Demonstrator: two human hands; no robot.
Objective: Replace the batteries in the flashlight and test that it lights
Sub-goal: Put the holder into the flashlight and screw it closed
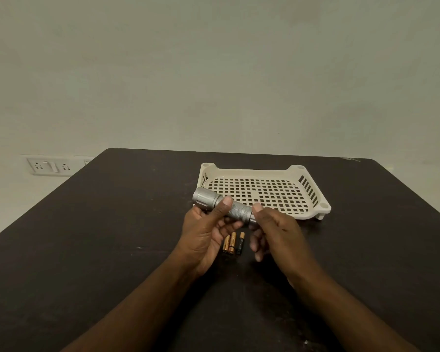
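A silver metal flashlight (222, 205) is held above the dark table, its wide head pointing left and away. My left hand (206, 232) grips its knurled body, thumb on top. The tail end of the flashlight is pinched between the thumb and fingers of my right hand (272, 231), which hides the tail cap. Three small batteries (233, 242) lie side by side on the table just below and between my hands, two copper-coloured and one black with a copper end.
A cream perforated plastic tray (294, 168) sits on the dark table (112, 224) just beyond my hands, nothing in it. A wall socket panel (50, 165) is on the wall at the left, past the table's edge.
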